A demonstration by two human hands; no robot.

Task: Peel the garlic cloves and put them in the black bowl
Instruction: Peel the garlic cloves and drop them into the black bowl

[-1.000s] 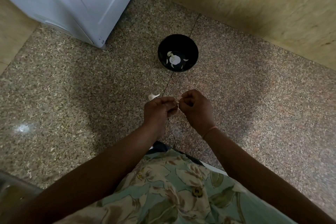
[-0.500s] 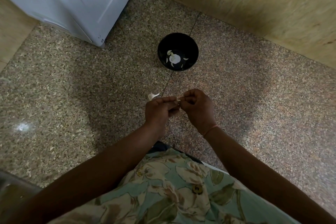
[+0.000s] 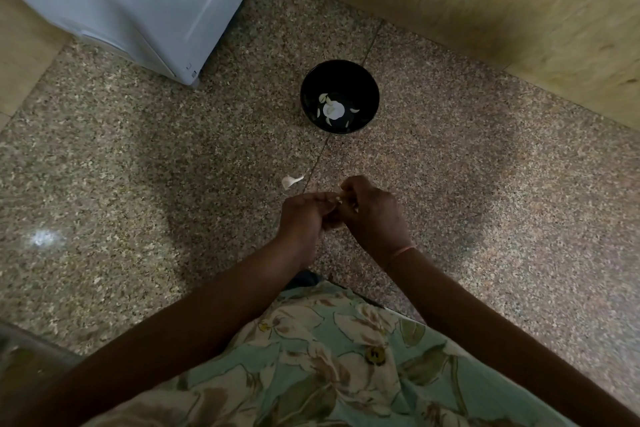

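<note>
A black bowl (image 3: 311, 94) stands on the speckled floor ahead of me, with pale peeled garlic cloves (image 3: 333, 108) lying at its bottom. My left hand (image 3: 302, 217) and my right hand (image 3: 374, 215) meet just below it, fingers curled together round a small garlic clove (image 3: 337, 198). Only a pale sliver of that clove shows between the fingertips. A white piece of garlic (image 3: 290, 181) lies on the floor just beyond my left hand.
A white appliance (image 3: 138, 0) stands at the upper left, its corner close to the bowl. A tan wall (image 3: 485, 0) runs along the top right. My floral-patterned lap (image 3: 329, 367) fills the bottom of the view.
Both hands have stayed pressed together on the clove, shifting only slightly as the fingers work. The bowl and the piece on the floor have not moved.
</note>
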